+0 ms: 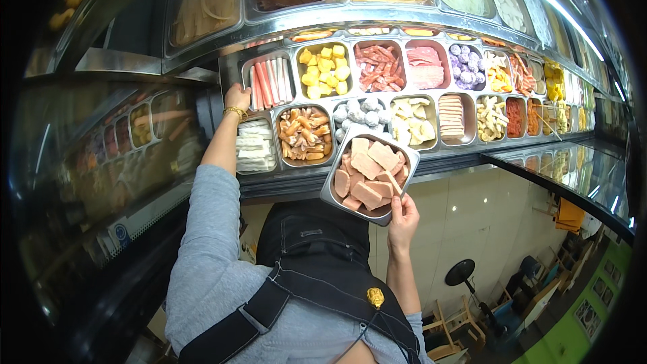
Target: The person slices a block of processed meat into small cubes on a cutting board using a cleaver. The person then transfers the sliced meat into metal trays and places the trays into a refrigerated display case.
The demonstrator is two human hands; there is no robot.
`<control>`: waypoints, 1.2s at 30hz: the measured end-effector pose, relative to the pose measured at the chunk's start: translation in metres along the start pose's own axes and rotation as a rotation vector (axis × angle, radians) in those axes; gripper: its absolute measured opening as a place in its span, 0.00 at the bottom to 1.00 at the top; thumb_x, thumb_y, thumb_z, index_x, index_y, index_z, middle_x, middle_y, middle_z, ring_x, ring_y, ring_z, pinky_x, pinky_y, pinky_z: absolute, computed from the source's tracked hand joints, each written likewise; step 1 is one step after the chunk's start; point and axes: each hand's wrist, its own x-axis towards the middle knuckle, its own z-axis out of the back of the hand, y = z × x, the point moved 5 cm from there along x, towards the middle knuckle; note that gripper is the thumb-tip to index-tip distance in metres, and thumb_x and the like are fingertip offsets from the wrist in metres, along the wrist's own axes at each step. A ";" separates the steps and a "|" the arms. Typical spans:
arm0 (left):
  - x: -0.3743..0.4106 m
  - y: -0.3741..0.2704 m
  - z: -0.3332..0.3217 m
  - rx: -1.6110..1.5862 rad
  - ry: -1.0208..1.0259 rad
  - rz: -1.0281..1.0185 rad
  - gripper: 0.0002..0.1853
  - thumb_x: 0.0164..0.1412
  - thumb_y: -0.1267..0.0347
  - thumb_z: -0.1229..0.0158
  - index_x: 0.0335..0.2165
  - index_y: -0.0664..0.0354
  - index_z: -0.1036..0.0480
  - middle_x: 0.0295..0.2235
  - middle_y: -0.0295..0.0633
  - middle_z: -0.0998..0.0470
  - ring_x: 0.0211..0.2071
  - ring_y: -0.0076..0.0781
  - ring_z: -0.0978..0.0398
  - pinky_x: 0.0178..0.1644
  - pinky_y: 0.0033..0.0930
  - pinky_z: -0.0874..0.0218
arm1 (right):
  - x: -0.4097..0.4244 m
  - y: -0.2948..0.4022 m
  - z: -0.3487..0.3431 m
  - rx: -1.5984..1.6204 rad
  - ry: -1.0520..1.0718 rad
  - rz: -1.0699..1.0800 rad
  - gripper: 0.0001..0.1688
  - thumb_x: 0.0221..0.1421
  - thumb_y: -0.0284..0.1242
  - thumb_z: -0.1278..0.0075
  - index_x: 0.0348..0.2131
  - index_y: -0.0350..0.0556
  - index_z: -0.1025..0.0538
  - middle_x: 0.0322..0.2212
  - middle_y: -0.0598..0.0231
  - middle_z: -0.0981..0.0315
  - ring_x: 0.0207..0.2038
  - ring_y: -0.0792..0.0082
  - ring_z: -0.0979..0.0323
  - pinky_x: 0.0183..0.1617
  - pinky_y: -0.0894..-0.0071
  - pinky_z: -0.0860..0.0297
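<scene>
A square metal tray of pink luncheon-meat slices [365, 174] is tilted over the front edge of the display case, just below the pan of greyish-white balls [362, 112]. My right hand [404, 214] grips its lower right corner, thumb at the rim. My left hand [237, 97] reaches to the case's left end, its fingers at the left side of the pan of crab sticks [271, 83]; whether they grip it I cannot tell. Below that hand lie white strips in a pan [256, 145], and beside them a pan of cut sausages [305, 133].
Food pans fill the case, among them yellow cubes [325, 71] and purple balls [466, 67]. A metal ledge [354, 14] and upper trays stand behind. Glass panels [581, 174] flank it at left and right. Wooden chairs [450, 326] and a fan [460, 272] stand on the floor.
</scene>
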 end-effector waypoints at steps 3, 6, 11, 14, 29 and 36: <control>-0.006 -0.009 0.021 0.028 -0.124 -0.101 0.16 0.51 0.63 0.45 0.29 0.69 0.32 0.30 0.62 0.27 0.36 0.60 0.28 0.40 0.49 0.38 | 0.002 -0.008 0.003 -0.065 -0.019 0.051 0.10 0.58 0.24 0.53 0.23 0.40 0.32 0.37 0.66 0.28 0.29 0.85 0.38 0.34 0.85 0.39; -0.009 -0.017 0.046 0.110 -0.081 -0.164 0.16 0.51 0.64 0.48 0.31 0.70 0.33 0.32 0.65 0.27 0.38 0.61 0.29 0.42 0.50 0.38 | 0.002 -0.008 0.003 -0.040 0.011 -0.034 0.10 0.58 0.24 0.53 0.23 0.40 0.32 0.33 0.69 0.29 0.29 0.85 0.39 0.33 0.85 0.40; 0.002 0.002 0.070 0.101 -0.216 -0.020 0.18 0.53 0.63 0.51 0.33 0.72 0.33 0.34 0.66 0.28 0.39 0.61 0.29 0.44 0.49 0.38 | 0.012 -0.008 -0.011 -0.001 0.037 0.009 0.10 0.58 0.24 0.53 0.23 0.41 0.32 0.29 0.72 0.30 0.28 0.86 0.40 0.33 0.86 0.40; 0.007 -0.030 0.086 0.001 -0.196 0.006 0.20 0.54 0.62 0.51 0.36 0.72 0.33 0.35 0.66 0.28 0.41 0.61 0.30 0.46 0.48 0.38 | 0.008 -0.008 -0.006 -0.016 0.041 -0.007 0.10 0.58 0.24 0.53 0.23 0.41 0.32 0.29 0.71 0.30 0.28 0.86 0.40 0.33 0.86 0.41; 0.132 -0.042 0.049 0.140 -0.140 -0.077 0.25 0.55 0.56 0.51 0.45 0.65 0.34 0.44 0.57 0.29 0.44 0.52 0.29 0.47 0.44 0.38 | -0.022 -0.018 -0.011 -0.082 0.065 -0.027 0.08 0.56 0.23 0.53 0.24 0.37 0.31 0.36 0.65 0.31 0.33 0.82 0.39 0.38 0.83 0.40; 0.123 -0.041 0.064 0.085 -0.212 -0.092 0.26 0.55 0.55 0.50 0.45 0.64 0.34 0.44 0.56 0.29 0.44 0.51 0.29 0.47 0.45 0.37 | 0.009 -0.017 -0.039 -0.193 0.183 0.004 0.12 0.54 0.24 0.51 0.21 0.38 0.34 0.38 0.58 0.30 0.37 0.76 0.35 0.42 0.77 0.38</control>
